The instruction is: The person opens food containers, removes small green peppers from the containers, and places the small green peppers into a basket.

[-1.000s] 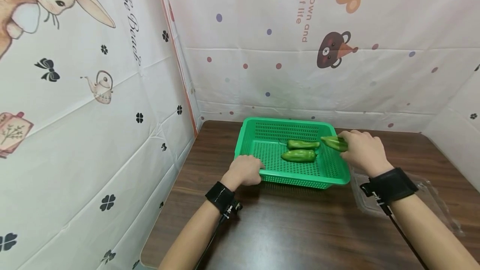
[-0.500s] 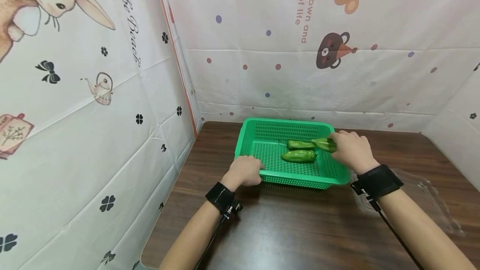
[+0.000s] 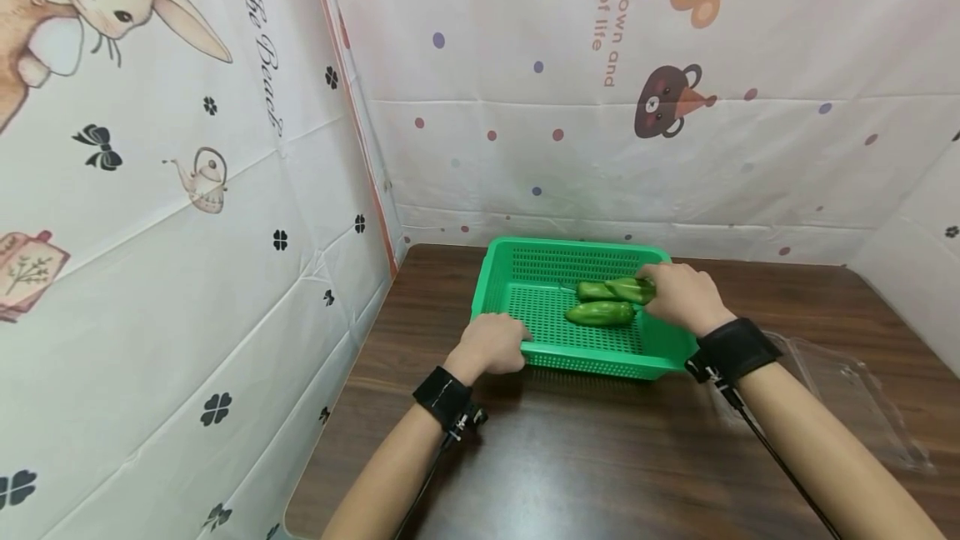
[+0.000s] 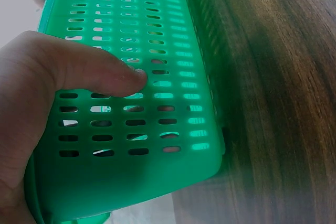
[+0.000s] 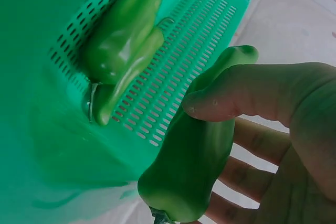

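Observation:
A green plastic basket (image 3: 592,356) with slotted walls stands on the table. My left hand (image 3: 491,344) grips its near rim at the left corner; the thumb (image 4: 100,69) lies against the outer wall in the left wrist view, and parts of the fingers show through the slots. Over the basket's right side, my right hand (image 3: 684,297) holds a green pepper (image 5: 189,161) between thumb and fingers, stem end toward the lower part of the right wrist view. Two more green peppers lie on the basket floor, a plump one (image 5: 123,30) and a slimmer one (image 5: 131,74).
A clear plastic tray (image 3: 847,398) lies on the dark wood table (image 3: 570,457) right of the basket, partly behind my right wrist. Printed white sheets (image 3: 480,157) hang behind and along the sides of the table.
My right hand has moved left with the pepper, from the basket's right rim to above the peppers inside. The left hand has stayed on the rim.

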Available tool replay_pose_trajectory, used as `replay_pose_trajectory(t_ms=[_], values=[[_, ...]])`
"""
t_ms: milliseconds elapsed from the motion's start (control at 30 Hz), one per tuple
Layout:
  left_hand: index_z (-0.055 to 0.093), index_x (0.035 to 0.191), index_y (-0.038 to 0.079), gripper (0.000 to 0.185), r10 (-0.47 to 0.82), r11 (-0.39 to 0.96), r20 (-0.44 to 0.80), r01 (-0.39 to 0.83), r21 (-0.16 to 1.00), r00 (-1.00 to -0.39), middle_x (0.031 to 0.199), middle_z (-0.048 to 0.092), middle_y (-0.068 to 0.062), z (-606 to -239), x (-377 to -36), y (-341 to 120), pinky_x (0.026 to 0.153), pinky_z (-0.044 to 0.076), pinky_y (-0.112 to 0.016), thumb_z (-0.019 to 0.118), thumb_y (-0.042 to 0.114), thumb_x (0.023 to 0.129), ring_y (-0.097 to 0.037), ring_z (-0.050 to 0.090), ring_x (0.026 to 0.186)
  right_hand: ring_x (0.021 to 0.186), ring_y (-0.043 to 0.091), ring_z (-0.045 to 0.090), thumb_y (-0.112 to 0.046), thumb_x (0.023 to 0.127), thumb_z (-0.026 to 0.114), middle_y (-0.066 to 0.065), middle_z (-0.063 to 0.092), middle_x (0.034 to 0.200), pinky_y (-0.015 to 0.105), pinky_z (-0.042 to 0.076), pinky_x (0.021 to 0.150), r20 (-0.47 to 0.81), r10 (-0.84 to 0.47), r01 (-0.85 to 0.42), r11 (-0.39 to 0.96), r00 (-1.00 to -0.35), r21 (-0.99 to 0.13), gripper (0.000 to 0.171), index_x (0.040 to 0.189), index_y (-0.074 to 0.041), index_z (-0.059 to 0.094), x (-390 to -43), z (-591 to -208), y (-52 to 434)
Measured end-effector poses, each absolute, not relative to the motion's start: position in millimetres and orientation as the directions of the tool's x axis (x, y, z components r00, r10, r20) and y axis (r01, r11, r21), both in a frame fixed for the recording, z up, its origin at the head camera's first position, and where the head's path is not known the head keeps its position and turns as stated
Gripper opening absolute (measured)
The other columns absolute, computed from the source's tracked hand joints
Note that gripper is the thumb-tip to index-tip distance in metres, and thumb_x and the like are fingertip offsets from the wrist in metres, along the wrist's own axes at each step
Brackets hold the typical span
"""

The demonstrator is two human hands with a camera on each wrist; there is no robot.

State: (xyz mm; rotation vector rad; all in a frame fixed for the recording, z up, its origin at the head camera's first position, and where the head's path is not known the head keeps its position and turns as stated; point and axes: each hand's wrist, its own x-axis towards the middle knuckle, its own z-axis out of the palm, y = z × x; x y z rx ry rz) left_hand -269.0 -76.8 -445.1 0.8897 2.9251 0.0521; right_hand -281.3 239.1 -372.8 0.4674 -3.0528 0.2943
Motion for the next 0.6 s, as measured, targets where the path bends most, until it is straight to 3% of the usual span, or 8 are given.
replay_pose_trajectory(t_ms=[167,300,500,600], values=[[0.072,0.128,0.033,0.051,0.552,0.834,-0.069,0.549,0.055,-0.831,0.116,0.076,0.007,-444.2,-268.6,-75.8,0.051,0.027,-0.027,0.063,0.016,0.082,-0.011,0.032,0.06,0.056,0.016,0.029,0.0,0.083,0.062,0.022,0.071,0.107,0.033,0.018,0.054,0.045,-0.291,-0.294,0.933,-0.956,-0.206,0.05,0.133,0.0,0.064,-286.3,-374.4,238.1],[0.072,0.129,0.033,0.051,0.548,0.837,-0.075,0.545,0.058,-0.833,0.118,0.075,0.007,-443.9,-268.9,-75.7,0.051,0.026,-0.027,0.063,0.016,0.082,-0.012,0.034,0.061,0.058,0.017,0.033,-0.001,0.083,0.063,0.024,0.07,0.113,0.033,0.02,0.053,0.032,-0.287,-0.288,0.935,-0.957,-0.206,0.05,0.133,-0.001,0.064,-291.2,-373.1,235.1],[0.072,0.128,0.035,0.05,0.551,0.835,-0.07,0.55,0.03,-0.832,0.122,0.074,0.009,-446.0,-270.5,-74.7,0.054,0.041,-0.025,0.064,0.018,0.082,-0.007,0.059,0.076,0.06,0.019,0.037,-0.001,0.083,0.064,0.019,0.07,0.104,0.034,0.022,0.055,0.011,-0.299,-0.296,0.936,-0.954,-0.191,0.049,0.133,-0.001,0.064,-299.0,-372.1,231.6],[0.072,0.128,0.035,0.05,0.549,0.835,-0.076,0.549,0.028,-0.832,0.122,0.074,0.009,-447.1,-270.0,-73.8,0.052,0.04,-0.026,0.064,0.019,0.082,-0.008,0.055,0.072,0.061,0.019,0.036,0.001,0.084,0.062,0.022,0.07,0.111,0.034,0.021,0.055,0.011,-0.303,-0.3,0.937,-0.953,-0.179,0.049,0.133,-0.001,0.064,-303.1,-374.3,231.5]])
